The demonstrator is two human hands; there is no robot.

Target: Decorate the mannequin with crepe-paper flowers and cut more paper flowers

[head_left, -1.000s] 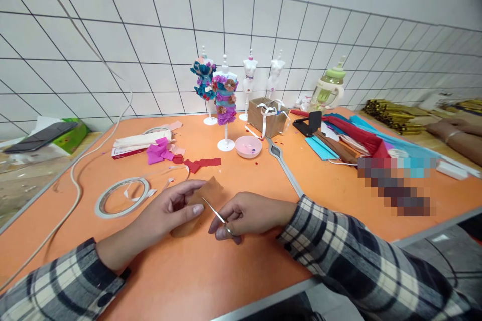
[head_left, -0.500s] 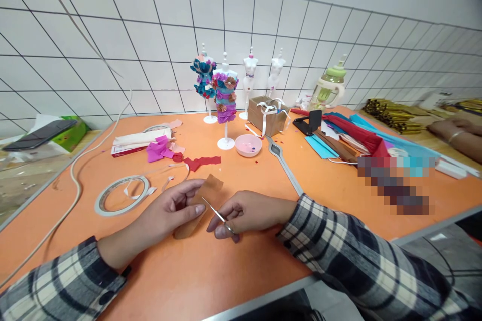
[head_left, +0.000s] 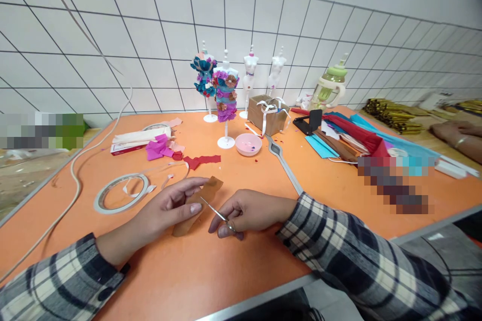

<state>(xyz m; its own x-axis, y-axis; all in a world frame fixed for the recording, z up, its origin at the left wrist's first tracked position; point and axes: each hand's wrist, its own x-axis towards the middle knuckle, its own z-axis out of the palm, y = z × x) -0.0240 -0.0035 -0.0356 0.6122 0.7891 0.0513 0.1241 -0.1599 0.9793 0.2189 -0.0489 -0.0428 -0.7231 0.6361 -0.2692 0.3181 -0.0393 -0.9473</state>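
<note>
My left hand [head_left: 171,205] pinches a brown paper strip [head_left: 214,186] between thumb and fingers. One end of the strip shows beyond the fingertips, and the other hangs below the hand. In my right hand [head_left: 248,213] is a small pair of scissors [head_left: 215,208], its metal blades pointing up and left. The blade tip lies at the strip's edge, close to my left thumb; whether it touches the paper I cannot tell. My right-hand fingers partly cover the scissor handles.
A tape roll [head_left: 100,200] lies left, behind it red paper [head_left: 205,160] and purple paper [head_left: 158,148]. A pink bowl [head_left: 248,145], decorated dress form [head_left: 226,95] and cardboard box [head_left: 265,115] stand behind my hands. Coloured paper [head_left: 369,135] lies right; another person's hand [head_left: 452,133] rests beyond.
The far end of the brown strip has shifted slightly and now looks folded or curved. The scissors and both hands stay almost in the same place.
</note>
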